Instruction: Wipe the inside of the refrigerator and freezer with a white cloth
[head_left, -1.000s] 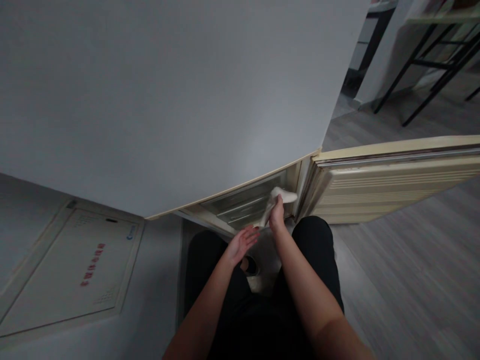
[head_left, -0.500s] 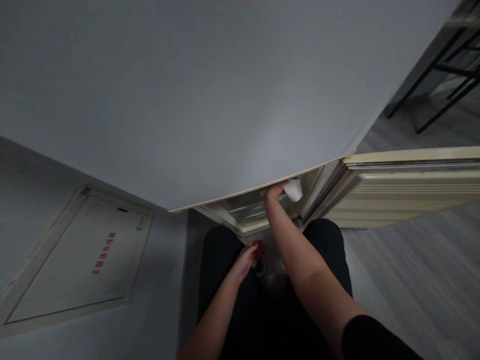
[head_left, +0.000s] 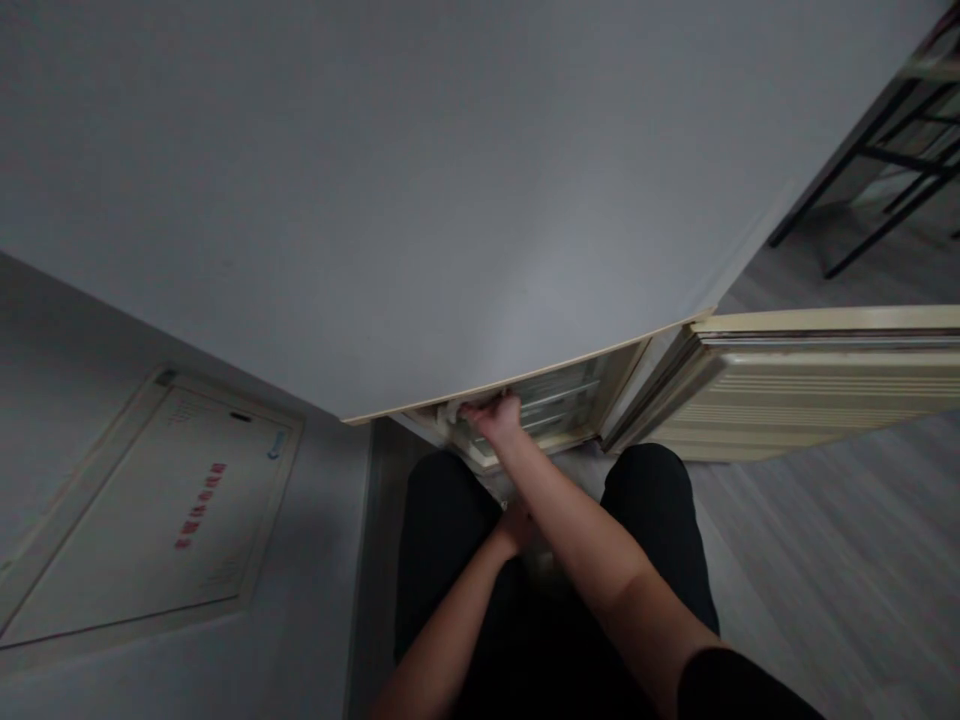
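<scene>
My right hand [head_left: 495,413] reaches into the lower compartment of a white fridge [head_left: 480,200], at the left side of the opening. Its fingers are closed on a white cloth [head_left: 448,412], which presses near the left inner wall; whether it is cloth or paper is hard to tell. Clear shelves or drawer fronts [head_left: 559,400] show inside, to the right of the hand. Low between my knees is my left hand [head_left: 516,528], beneath my right forearm, with its fingers mostly hidden.
The cream fridge door [head_left: 832,385] stands swung out to the right, beside my right knee [head_left: 649,480]. On the left wall is a white panel [head_left: 157,510] with red lettering. A black-legged stand [head_left: 892,160] is at the far right, on the grey wood-look floor [head_left: 817,580].
My right hand has moved the white cloth from the right side of the compartment across to the left side. My left hand has shifted slightly right, under the right forearm.
</scene>
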